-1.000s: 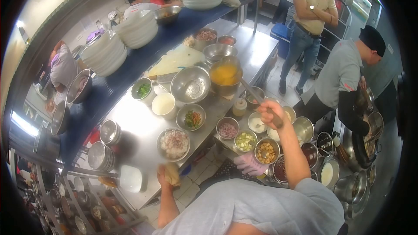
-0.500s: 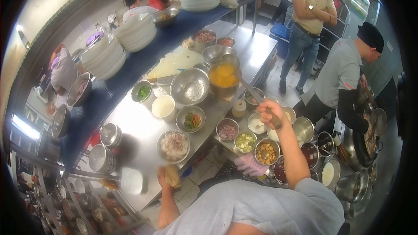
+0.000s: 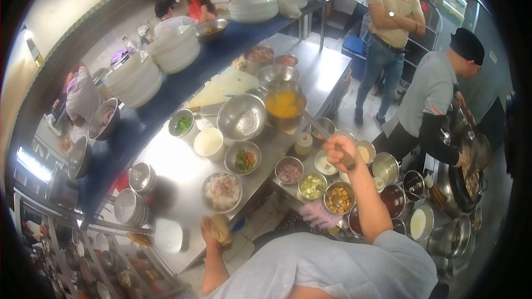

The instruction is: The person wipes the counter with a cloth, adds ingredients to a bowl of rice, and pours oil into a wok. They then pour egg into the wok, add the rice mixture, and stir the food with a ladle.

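My right hand (image 3: 341,151) is closed round the long handle of a metal ladle (image 3: 317,124). The ladle's bowl is in the yellow-orange liquid of a deep metal pot (image 3: 285,105). My left hand (image 3: 208,230) holds a folded tan cloth (image 3: 220,229) at the counter's front edge. Just above that cloth stands a metal bowl of chopped, whitish-pink food (image 3: 222,191). Left of the pot is a wide metal bowl (image 3: 241,117), with a bowl of chopped green and orange vegetables (image 3: 243,158) below it.
Ingredient bowls, among them cubed brown food (image 3: 339,197), crowd the right side near a pink glove (image 3: 320,215). Plate stacks (image 3: 133,80) line the blue shelf (image 3: 166,91). A co-worker (image 3: 438,99) bends over a pan (image 3: 471,180); another person (image 3: 390,39) stands with arms crossed.
The ladle has gone down from above the pot into the yellow liquid, and my right hand has shifted slightly left and down. My left hand still holds the cloth.
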`<state>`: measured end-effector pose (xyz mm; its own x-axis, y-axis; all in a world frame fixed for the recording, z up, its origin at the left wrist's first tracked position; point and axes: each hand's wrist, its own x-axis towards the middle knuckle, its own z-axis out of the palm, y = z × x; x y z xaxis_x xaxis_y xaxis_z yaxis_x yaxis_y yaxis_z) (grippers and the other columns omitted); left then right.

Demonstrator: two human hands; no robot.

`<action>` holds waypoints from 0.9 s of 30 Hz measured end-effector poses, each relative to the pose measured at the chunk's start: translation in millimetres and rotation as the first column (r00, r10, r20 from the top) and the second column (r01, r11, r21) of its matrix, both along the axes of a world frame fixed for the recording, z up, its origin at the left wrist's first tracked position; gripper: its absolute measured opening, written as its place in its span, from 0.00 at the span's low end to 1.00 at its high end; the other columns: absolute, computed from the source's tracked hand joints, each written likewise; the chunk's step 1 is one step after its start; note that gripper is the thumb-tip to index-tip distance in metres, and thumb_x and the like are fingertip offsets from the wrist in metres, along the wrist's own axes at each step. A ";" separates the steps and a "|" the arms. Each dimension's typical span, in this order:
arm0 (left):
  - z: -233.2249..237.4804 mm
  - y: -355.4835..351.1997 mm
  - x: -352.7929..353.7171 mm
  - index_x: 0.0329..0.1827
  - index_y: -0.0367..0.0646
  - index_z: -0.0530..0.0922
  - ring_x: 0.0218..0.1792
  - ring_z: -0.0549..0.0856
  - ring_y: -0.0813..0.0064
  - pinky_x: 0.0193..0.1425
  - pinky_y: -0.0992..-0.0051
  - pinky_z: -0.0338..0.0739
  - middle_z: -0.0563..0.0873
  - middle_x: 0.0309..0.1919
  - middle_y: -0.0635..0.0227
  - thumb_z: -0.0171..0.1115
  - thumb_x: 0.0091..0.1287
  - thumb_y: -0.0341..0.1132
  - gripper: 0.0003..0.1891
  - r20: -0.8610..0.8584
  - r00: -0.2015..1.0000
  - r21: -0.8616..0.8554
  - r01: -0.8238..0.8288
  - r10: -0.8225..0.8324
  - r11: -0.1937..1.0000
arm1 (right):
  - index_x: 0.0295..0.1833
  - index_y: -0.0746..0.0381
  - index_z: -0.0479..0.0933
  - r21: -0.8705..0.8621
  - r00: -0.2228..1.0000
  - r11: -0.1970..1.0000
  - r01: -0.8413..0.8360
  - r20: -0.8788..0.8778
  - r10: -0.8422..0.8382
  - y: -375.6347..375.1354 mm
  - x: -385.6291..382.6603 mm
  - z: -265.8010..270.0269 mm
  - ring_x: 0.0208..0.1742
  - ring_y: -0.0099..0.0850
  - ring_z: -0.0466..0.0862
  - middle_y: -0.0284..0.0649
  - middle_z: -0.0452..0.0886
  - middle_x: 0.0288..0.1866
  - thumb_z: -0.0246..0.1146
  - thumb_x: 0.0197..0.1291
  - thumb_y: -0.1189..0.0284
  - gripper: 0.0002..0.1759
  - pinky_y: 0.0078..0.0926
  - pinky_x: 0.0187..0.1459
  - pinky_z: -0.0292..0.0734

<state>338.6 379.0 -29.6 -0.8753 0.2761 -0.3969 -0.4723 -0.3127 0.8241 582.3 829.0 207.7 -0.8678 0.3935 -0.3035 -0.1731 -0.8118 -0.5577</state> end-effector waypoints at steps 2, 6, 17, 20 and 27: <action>43.5 7.8 13.8 0.66 0.47 0.64 0.50 0.83 0.57 0.47 0.58 0.83 0.78 0.52 0.54 0.58 0.69 0.44 0.26 0.077 0.997 0.021 0.007 -0.008 1.000 | 0.55 0.65 0.69 -0.033 1.000 0.999 -0.012 -0.003 0.012 -4.9 2.2 -9.2 0.13 0.17 0.65 0.30 0.70 0.26 0.52 0.63 0.74 0.16 0.17 0.16 0.59; 68.6 16.7 16.3 0.65 0.48 0.66 0.51 0.83 0.56 0.50 0.56 0.83 0.79 0.53 0.55 0.58 0.68 0.44 0.24 0.145 0.968 0.028 0.205 -0.207 0.978 | 0.58 0.66 0.69 -0.082 0.999 0.996 -0.045 -0.016 0.044 -30.3 12.6 -4.9 0.13 0.16 0.66 0.30 0.71 0.26 0.52 0.63 0.74 0.18 0.16 0.16 0.61; 18.2 26.6 -40.1 0.59 0.35 0.69 0.46 0.85 0.54 0.48 0.57 0.85 0.82 0.49 0.52 0.57 0.68 0.39 0.21 0.285 0.814 0.236 0.452 -0.506 0.860 | 0.62 0.61 0.68 -0.184 0.997 0.981 -0.066 -0.059 0.056 -121.6 52.3 -34.5 0.18 0.16 0.67 0.28 0.70 0.28 0.55 0.66 0.70 0.20 0.15 0.19 0.62; 43.6 26.5 -35.3 0.58 0.31 0.70 0.46 0.86 0.54 0.46 0.57 0.85 0.82 0.48 0.50 0.56 0.67 0.37 0.21 0.295 0.810 0.256 0.445 -0.507 0.858 | 0.65 0.62 0.66 -0.240 0.983 0.968 -0.067 -0.182 0.023 -175.8 56.3 -30.6 0.21 0.19 0.68 0.28 0.71 0.31 0.54 0.65 0.72 0.23 0.15 0.20 0.63; 21.0 25.8 -41.2 0.56 0.30 0.71 0.40 0.87 0.56 0.42 0.60 0.86 0.82 0.44 0.52 0.56 0.64 0.31 0.19 0.134 0.784 0.151 0.588 -0.606 0.794 | 0.70 0.64 0.61 -0.193 0.990 0.980 -0.055 -0.136 0.029 -282.1 91.8 -12.0 0.22 0.18 0.69 0.32 0.72 0.35 0.52 0.65 0.73 0.28 0.16 0.20 0.64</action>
